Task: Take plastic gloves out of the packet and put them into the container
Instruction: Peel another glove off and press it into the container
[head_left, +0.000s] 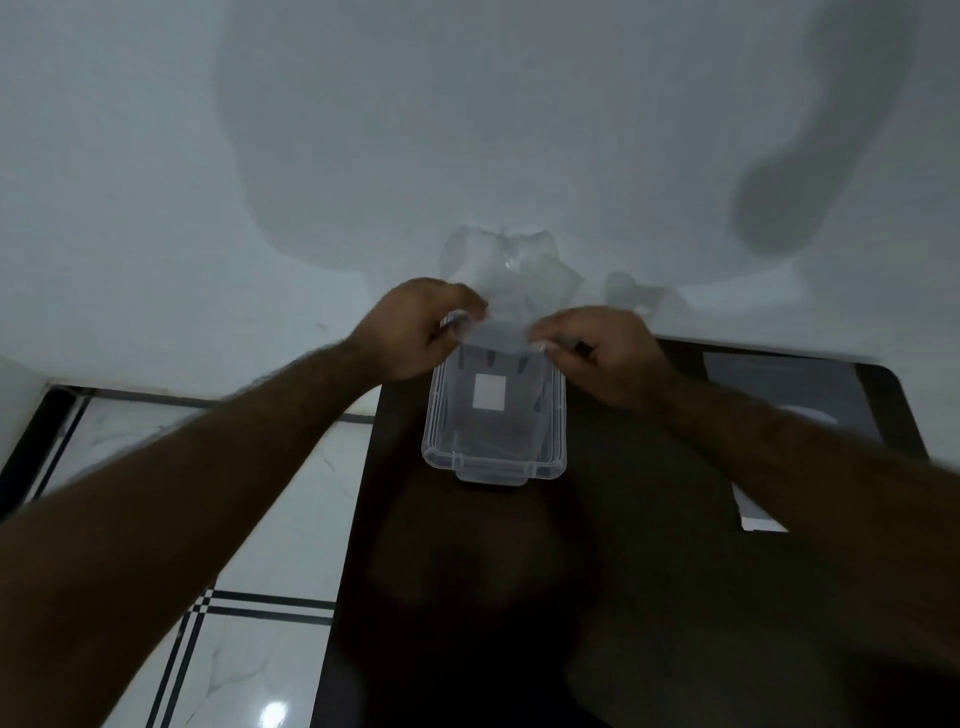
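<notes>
A clear plastic container (557, 415) stands on the dark table, with a white label on its bottom. Above its far end I hold a thin transparent plastic glove (506, 280) spread between both hands. My left hand (415, 332) pinches the glove's left edge and my right hand (602, 353) pinches its right edge. The glove's fingers stick up against the white wall. The packet (779, 384) lies flat on the table at the far right, partly hidden behind my right forearm.
The dark table (649, 519) reaches to the white wall (467, 130). White floor tiles with black lines (270, 519) lie to the left of the table. Shadows of my head and arm fall on the wall.
</notes>
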